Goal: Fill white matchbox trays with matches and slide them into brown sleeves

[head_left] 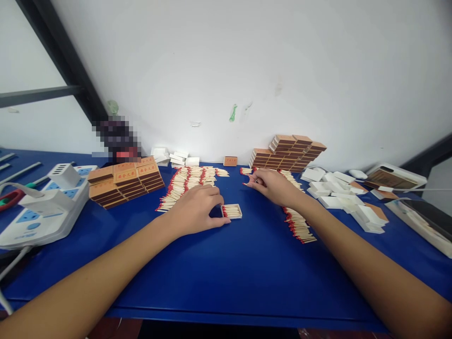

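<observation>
A small white matchbox tray [240,216] lies on the blue table, with red-headed matches [231,211] inside. My left hand [199,207] grips its left end between thumb and fingers. To the right and farther back, my right hand [271,182] is closed in a pinch, a red match head [245,184] showing at the fingertips; how many matches it holds is hidden. Loose matches [181,181] are spread in rows behind my left hand. Another long row of matches [299,227] runs beneath and beside my right forearm.
Filled-looking matchboxes stand in a left stack [125,181] and a right stack [289,153]. A single matchbox [230,161] leans near the wall. White trays [332,188] lie piled at right, beside a phone [432,216]. A power strip [45,212] with plugs occupies the left.
</observation>
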`<action>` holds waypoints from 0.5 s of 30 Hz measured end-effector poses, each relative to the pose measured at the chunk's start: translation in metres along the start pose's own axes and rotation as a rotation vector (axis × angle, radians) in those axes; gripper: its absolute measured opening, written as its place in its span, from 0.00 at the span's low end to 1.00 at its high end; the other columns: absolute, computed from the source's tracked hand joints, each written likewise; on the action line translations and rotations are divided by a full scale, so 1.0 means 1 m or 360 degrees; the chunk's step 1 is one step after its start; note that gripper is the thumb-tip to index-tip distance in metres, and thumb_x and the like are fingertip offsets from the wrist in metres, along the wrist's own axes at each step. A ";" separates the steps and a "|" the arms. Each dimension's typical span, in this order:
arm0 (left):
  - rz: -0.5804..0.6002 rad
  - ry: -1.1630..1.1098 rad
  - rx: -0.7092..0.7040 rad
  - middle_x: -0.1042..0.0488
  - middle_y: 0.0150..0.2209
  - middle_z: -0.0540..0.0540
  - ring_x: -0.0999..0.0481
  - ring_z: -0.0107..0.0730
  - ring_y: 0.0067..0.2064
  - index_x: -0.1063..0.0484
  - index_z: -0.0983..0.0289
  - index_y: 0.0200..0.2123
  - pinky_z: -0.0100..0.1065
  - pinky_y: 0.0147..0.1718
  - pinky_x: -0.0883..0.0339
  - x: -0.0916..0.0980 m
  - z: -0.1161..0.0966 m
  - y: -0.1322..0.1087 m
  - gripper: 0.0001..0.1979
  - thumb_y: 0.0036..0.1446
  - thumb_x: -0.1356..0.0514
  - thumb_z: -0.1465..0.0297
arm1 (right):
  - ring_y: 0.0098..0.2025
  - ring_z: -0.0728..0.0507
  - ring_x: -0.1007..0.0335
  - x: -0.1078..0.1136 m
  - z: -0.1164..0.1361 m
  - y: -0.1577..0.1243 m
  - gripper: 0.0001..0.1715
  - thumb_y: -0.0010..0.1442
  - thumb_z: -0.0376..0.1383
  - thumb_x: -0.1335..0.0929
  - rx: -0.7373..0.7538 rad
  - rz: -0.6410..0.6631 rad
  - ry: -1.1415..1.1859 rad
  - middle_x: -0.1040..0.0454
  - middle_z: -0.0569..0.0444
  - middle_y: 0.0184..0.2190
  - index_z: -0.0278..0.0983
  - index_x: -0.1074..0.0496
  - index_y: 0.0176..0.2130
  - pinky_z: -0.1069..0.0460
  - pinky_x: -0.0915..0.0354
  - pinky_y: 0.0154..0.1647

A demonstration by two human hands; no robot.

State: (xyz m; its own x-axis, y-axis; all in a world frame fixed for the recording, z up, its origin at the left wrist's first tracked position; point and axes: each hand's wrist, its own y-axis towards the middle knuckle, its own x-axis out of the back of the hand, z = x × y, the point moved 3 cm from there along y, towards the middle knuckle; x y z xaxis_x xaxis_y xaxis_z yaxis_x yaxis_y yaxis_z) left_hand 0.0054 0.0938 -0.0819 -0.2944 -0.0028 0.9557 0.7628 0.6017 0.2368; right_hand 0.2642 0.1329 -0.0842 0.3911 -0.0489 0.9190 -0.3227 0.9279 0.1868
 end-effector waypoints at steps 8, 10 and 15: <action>0.0005 -0.0004 0.0004 0.21 0.42 0.56 0.21 0.42 0.44 0.19 0.64 0.42 0.41 0.44 0.30 0.001 -0.001 0.001 0.16 0.64 0.30 0.56 | 0.37 0.44 0.32 -0.006 0.062 -0.028 0.11 0.74 0.42 0.33 0.0295 0.0235 0.0164 0.25 0.52 0.37 0.40 0.27 0.39 0.49 0.40 0.37; 0.0008 0.0005 0.0004 0.21 0.42 0.56 0.21 0.42 0.44 0.19 0.64 0.42 0.41 0.45 0.30 0.002 -0.002 0.001 0.16 0.64 0.31 0.56 | 0.37 0.44 0.31 -0.009 0.068 -0.031 0.09 0.74 0.39 0.34 0.0322 0.0263 0.0145 0.25 0.52 0.39 0.40 0.28 0.39 0.50 0.40 0.37; 0.0014 0.0029 0.0023 0.21 0.40 0.56 0.22 0.43 0.44 0.19 0.64 0.44 0.42 0.44 0.30 0.000 -0.001 0.001 0.17 0.64 0.30 0.56 | 0.38 0.45 0.31 -0.017 0.071 -0.033 0.09 0.74 0.38 0.34 0.0355 0.0334 0.0205 0.25 0.51 0.40 0.40 0.28 0.40 0.50 0.38 0.38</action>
State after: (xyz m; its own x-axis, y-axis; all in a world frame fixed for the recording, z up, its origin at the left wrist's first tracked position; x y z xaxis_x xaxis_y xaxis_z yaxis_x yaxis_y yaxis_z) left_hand 0.0063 0.0936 -0.0815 -0.2771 -0.0118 0.9608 0.7571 0.6130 0.2258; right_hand 0.2069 0.0765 -0.0811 0.3972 0.1949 0.8968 -0.5830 0.8082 0.0825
